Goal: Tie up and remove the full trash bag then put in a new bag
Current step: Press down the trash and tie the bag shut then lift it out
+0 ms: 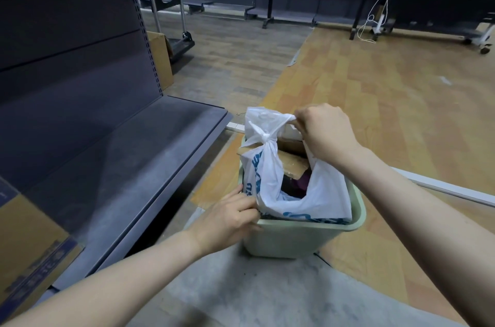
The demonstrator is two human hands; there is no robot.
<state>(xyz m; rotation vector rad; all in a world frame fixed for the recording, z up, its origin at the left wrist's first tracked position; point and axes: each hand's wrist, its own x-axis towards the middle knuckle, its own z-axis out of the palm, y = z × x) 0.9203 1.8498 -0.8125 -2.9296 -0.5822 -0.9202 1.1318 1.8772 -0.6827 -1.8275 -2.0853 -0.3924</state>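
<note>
A pale green trash bin (292, 237) stands on the floor in front of me. Inside it is a white plastic bag with blue print (267, 174), stuffed with cardboard and dark items. Two of the bag's handles are tied in a knot above the bin's far left side. My right hand (324, 133) pinches the tied handle loop above the bin. My left hand (227, 222) grips the bin's near left rim, fingers curled over the edge by the bag. The bag's near side still gapes open.
A dark metal shelf unit (128, 155) stands close on the left, with a cardboard box (29, 249) on its lower board. Another box (160, 58) sits behind it. Desks on wheels and a dangling white cable (375, 18) line the far wall. Wooden floor spreads to the right.
</note>
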